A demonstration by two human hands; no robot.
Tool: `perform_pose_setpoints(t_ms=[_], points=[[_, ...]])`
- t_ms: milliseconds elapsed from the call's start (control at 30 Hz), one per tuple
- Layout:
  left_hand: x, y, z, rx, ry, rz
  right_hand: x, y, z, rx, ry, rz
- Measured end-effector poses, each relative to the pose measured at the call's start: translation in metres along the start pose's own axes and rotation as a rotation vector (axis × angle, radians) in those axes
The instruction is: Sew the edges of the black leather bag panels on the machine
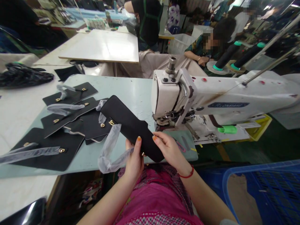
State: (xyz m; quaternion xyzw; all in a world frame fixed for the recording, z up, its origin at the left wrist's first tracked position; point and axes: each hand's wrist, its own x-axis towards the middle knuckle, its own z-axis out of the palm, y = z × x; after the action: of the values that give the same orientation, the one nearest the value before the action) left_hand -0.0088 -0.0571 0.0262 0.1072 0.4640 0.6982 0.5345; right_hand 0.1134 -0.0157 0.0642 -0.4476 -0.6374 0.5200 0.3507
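Between my two hands is a black bag panel (131, 122), tilted, with gold hardware and a handle wrapped in white film (110, 156) hanging off its left side. My left hand (136, 156) grips its lower left edge, thumb on top. On the lower right edge, my right hand (167, 147) pinches the panel with the thumb above; the fingers beneath are partly hidden. Several similar black panels with wrapped handles lie overlapping to the left, among them a large one (50, 161) at the front. Just right of the held panel stands a white sewing machine (168, 93).
Small scissors with pink handles (180, 146) lie by the machine bed. Black thread cones (227, 56) stand behind the machine. A blue basket (262, 168) is at the lower right, a dark phone-like slab (25, 214) at the lower left. A person (199, 50) sits across, beyond the machine.
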Motion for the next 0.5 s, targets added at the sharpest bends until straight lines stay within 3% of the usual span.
perform_pose_setpoints(t_ms=[100,167,267,367,500], points=[[0.002,0.000,-0.001,-0.007,0.029,0.003,-0.013,0.018,-0.019,-0.007,0.053,0.093],[0.004,-0.001,-0.002,-0.010,0.034,0.007,-0.024,0.045,-0.037,-0.129,0.103,0.159],[0.007,-0.002,-0.003,-0.011,0.034,0.006,-0.039,0.098,-0.061,-0.637,0.285,0.078],[0.007,-0.004,-0.004,-0.007,0.018,0.017,-0.047,0.142,-0.074,-0.984,0.334,0.050],[0.007,-0.009,-0.011,0.050,-0.045,0.066,-0.044,0.168,-0.077,-1.029,0.309,0.054]])
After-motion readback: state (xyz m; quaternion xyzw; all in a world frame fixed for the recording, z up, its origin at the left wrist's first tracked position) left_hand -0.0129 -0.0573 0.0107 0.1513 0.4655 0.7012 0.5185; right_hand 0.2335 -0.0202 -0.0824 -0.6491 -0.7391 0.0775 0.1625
